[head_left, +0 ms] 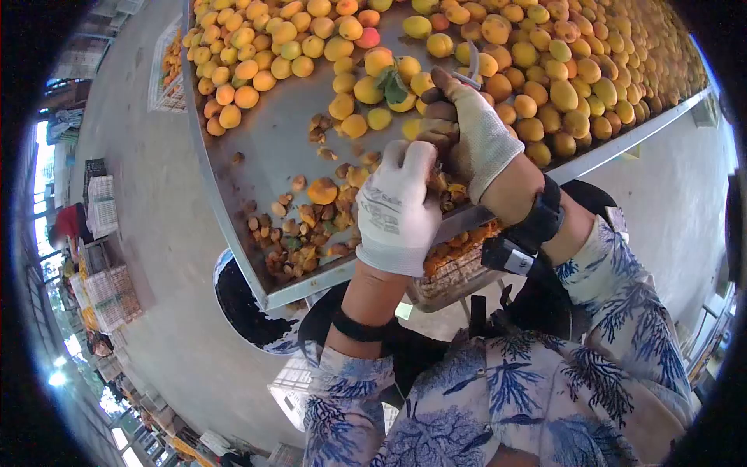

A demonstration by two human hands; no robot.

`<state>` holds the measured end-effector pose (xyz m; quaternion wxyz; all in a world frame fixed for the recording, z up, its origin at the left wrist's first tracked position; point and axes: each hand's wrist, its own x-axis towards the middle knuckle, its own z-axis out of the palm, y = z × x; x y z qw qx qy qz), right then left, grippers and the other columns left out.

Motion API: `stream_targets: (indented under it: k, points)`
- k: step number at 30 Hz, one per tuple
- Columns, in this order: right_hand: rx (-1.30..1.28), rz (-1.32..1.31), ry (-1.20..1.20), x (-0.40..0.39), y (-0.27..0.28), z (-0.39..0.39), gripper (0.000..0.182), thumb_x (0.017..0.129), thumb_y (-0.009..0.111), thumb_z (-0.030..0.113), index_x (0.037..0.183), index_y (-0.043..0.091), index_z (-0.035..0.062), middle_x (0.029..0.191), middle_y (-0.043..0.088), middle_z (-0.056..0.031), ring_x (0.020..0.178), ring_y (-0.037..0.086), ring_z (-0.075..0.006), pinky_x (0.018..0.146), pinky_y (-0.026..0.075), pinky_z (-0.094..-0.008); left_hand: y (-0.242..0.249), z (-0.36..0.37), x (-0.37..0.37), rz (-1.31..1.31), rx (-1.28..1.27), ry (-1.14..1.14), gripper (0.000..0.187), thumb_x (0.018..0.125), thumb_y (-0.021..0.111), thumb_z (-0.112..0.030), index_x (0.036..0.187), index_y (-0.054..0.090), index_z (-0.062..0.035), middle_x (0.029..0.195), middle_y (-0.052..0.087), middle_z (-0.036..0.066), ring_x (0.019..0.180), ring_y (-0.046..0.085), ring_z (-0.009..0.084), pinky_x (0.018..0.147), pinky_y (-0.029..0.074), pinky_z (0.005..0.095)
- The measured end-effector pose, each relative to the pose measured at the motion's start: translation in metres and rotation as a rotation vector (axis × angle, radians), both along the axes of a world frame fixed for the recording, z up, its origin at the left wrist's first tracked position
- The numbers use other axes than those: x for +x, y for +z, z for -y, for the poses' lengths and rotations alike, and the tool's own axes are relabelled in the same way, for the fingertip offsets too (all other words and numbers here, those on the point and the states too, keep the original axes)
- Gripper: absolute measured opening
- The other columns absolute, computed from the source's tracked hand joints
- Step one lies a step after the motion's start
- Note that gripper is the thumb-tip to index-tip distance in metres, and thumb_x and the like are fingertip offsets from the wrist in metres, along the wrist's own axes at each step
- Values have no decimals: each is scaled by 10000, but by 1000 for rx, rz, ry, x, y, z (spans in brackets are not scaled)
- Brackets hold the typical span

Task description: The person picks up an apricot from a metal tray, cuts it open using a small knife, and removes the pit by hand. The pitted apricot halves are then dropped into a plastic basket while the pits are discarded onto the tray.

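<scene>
Both my hands wear white gloves and meet over the front edge of a metal table [272, 159]. My left hand [399, 198] is closed, its fingers curled against the other hand; what they hold is hidden. My right hand [473, 132] has dark, stained fingertips and is closed around a small knife with a curved blade [472, 66] that points up and away. Yellow-orange apricots [564, 95] lie heaped beyond and to the right of my hands. Pits and fruit scraps [299, 241] are piled left of my left hand, with an orange fruit half [321, 191] among them.
Under the table's front edge sits a crate [451, 279] of orange fruit pieces. A white-rimmed bucket [233, 307] with dark contents stands below the left corner. Stacked crates [113, 296] and a person in red [70, 224] are far left. A raised table rim [622, 136] runs right.
</scene>
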<state>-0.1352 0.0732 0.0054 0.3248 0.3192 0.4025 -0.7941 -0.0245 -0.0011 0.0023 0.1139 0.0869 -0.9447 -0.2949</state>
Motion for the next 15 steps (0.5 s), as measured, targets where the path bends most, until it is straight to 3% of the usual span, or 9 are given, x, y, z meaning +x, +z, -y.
stream_targets:
  k: [1,3,4,5,7,8,10,14,15]
  points:
    - [1,-1,6,0,0,2,246,963,567,329,842,513,121,552,342,60,422,305,-77,405,300,-263,-2,4,-1,-1,1,6,416,606,659,73,1005,608,-31,937,651,111,881,638,220,815,499,312]
    - [-71,-58,-64,0,0,5,251,973,550,324,836,509,117,552,330,69,423,271,-69,409,253,-241,-10,12,-4,-208,362,-11,359,637,635,76,974,607,-47,907,611,157,816,635,332,730,509,376]
    - [-71,-58,-63,-1,-1,7,251,973,550,324,836,509,117,552,330,69,423,271,-69,409,253,-241,-13,12,-6,-176,556,51,313,652,615,96,940,618,-27,861,631,98,763,644,203,693,505,297]
    - [-141,-114,-122,0,-3,8,255,971,553,326,835,512,114,548,320,75,419,252,-62,411,228,-237,-13,13,-4,-176,556,53,313,652,615,96,940,618,-27,861,631,98,763,644,203,693,505,297]
    - [-211,-167,-172,0,-5,10,260,970,556,328,834,515,110,545,310,80,415,232,-56,413,203,-233,0,13,-2,-5,839,189,359,669,572,131,1010,635,39,958,677,53,883,610,102,826,503,269]
    - [-193,-212,-109,-2,-4,7,257,971,552,326,834,518,112,545,307,83,419,231,-49,416,193,-233,-1,14,-1,-7,839,194,359,669,572,131,1010,635,39,958,677,53,883,610,102,826,503,269]
    - [-235,-298,9,-3,3,-4,250,972,544,322,841,532,109,537,298,82,418,226,-43,417,195,-238,-4,16,-1,69,795,209,264,727,608,99,973,636,6,794,634,19,687,564,55,607,480,223]
    - [-231,-520,91,-2,17,-18,282,972,542,326,867,547,64,522,304,70,392,216,-53,413,201,-235,-8,19,-2,-5,913,220,235,795,588,83,1011,659,20,767,618,25,674,569,71,567,489,230]
    - [-232,-521,89,-4,18,-21,282,972,542,326,867,547,64,522,304,70,392,216,-53,413,201,-235,-7,20,-3,24,1119,287,288,822,579,71,1099,634,16,767,603,17,666,568,80,562,497,234]
